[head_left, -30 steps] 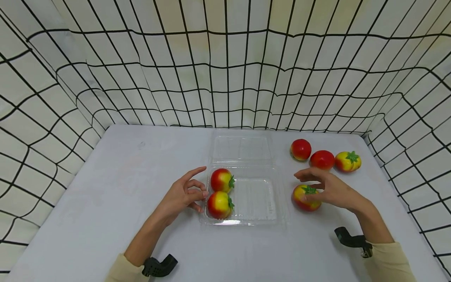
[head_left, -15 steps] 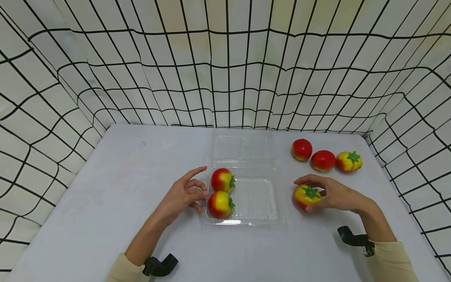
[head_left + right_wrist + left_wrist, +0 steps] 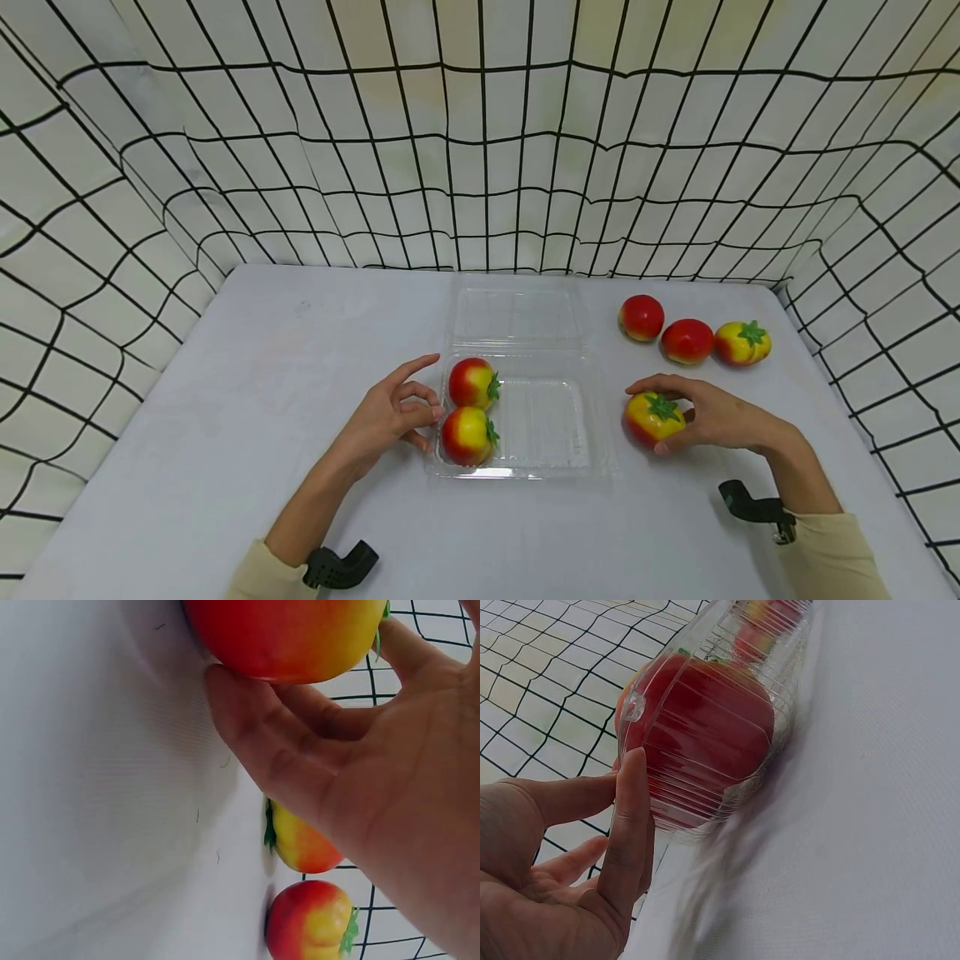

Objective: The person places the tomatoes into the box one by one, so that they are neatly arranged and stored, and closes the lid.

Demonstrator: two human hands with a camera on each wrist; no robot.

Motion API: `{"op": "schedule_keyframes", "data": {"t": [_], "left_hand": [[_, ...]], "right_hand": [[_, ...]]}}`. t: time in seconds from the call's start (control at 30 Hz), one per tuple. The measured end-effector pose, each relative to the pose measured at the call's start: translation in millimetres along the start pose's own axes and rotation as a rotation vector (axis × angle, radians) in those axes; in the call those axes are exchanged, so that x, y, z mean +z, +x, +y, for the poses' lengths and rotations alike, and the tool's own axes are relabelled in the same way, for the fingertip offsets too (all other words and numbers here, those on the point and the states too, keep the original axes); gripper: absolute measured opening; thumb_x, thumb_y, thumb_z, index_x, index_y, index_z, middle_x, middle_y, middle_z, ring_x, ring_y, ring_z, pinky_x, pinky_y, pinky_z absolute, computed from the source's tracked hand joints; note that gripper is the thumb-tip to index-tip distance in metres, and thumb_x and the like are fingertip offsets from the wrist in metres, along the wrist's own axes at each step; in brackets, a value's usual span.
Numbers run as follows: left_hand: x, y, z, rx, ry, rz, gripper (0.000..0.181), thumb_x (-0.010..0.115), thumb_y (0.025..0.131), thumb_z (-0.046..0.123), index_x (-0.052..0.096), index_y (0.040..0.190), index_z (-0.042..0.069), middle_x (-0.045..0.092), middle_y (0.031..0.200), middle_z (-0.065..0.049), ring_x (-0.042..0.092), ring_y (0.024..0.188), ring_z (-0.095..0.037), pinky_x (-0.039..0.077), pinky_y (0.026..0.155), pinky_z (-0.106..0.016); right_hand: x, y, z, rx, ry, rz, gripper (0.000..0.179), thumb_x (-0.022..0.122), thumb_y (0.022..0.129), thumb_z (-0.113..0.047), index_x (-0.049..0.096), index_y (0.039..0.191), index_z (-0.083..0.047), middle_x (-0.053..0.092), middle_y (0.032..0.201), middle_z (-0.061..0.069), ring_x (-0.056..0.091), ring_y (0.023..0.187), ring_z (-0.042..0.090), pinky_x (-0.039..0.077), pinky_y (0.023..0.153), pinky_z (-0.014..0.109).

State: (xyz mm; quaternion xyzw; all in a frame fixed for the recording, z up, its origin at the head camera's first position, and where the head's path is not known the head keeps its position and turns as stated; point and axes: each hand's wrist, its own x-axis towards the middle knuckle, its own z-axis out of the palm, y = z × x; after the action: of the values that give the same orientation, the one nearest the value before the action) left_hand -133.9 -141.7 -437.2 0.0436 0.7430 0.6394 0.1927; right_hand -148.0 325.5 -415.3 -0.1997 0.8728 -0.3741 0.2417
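A clear plastic clamshell box [image 3: 540, 472] lies with its lid folded back on the white table. Two red-and-yellow tomatoes with green leafy tops, a far one [image 3: 471, 382] and a near one [image 3: 467, 437], fill its left side. My left hand [image 3: 386, 415] pinches the box's left rim between thumb and fingers; in the left wrist view a tomato [image 3: 705, 720] shows red through the ribbed wall. Right of the box, my right hand [image 3: 712, 410] grips another tomato [image 3: 651, 417], thumb on the near side and fingers round the far side. Its green top faces up.
Three more tomatoes sit at the back right: a red one [image 3: 641, 317], another red one [image 3: 687, 341] and a yellowish one [image 3: 741, 343]. Black netting [image 3: 483, 142] encloses the table [image 3: 300, 333] at the back and both sides. The open lid [image 3: 515, 315] lies behind the box.
My right hand has moved slightly toward me and its fingers have come round the tomato beside the box. My left hand stays on the box rim.
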Motion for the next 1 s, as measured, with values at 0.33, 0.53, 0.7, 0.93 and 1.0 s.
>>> {"op": "schedule_keyframes", "data": {"t": [0.33,0.53,0.7,0.93,1.0], "left_hand": [[1.3,0.6,-0.3,0.011,-0.003,-0.007,0.077,0.071,0.096,0.009,0.032,0.163,0.016,0.062,0.106,-0.016,0.07,0.077,-0.017,0.066,0.067,-0.034],[-0.2,0.7,0.0,0.006,-0.004,-0.003,0.077,0.071,0.096,0.009,0.033,0.162,0.016,0.062,0.105,-0.016,0.07,0.076,-0.017,0.066,0.067,-0.035],[-0.6,1.3,0.3,0.016,-0.005,-0.008,0.078,0.072,0.096,0.009,0.032,0.163,0.015,0.062,0.106,-0.016,0.071,0.077,-0.016,0.066,0.067,-0.035],[-1.3,0.8,-1.8,0.015,0.0,-0.012,0.078,0.072,0.096,0.009,0.033,0.163,0.016,0.062,0.107,-0.017,0.071,0.075,-0.018,0.066,0.068,-0.035],[-1.3,1.1,-2.0,0.019,-0.003,-0.014,0.078,0.072,0.096,0.009,0.032,0.163,0.016,0.062,0.107,-0.018,0.071,0.075,-0.018,0.066,0.068,-0.036]], "right_hand": [[-3.0,-0.3,-4.4,0.061,-0.007,0.06,0.072,0.087,0.082,-0.031,0.056,0.146,-0.02,0.059,0.146,0.015,0.052,0.128,0.037,0.054,0.094,0.037],[-3.6,1.0,-10.6,0.058,0.0,0.115,0.074,0.086,0.083,-0.031,0.053,0.148,-0.018,0.056,0.147,0.018,0.053,0.131,0.044,0.06,0.096,0.05],[-4.6,-0.2,-18.0,0.052,-0.003,0.145,0.074,0.084,0.084,-0.034,0.052,0.151,-0.022,0.053,0.153,0.017,0.051,0.135,0.048,0.054,0.102,0.066],[-4.4,3.1,-24.6,0.021,0.018,0.215,0.075,0.083,0.086,-0.025,0.05,0.153,-0.02,0.048,0.155,0.016,0.049,0.136,0.046,0.053,0.104,0.067],[-4.6,4.2,-26.1,0.011,0.024,0.24,0.075,0.083,0.085,-0.022,0.049,0.152,-0.02,0.048,0.154,0.015,0.046,0.139,0.045,0.051,0.106,0.067]]}}
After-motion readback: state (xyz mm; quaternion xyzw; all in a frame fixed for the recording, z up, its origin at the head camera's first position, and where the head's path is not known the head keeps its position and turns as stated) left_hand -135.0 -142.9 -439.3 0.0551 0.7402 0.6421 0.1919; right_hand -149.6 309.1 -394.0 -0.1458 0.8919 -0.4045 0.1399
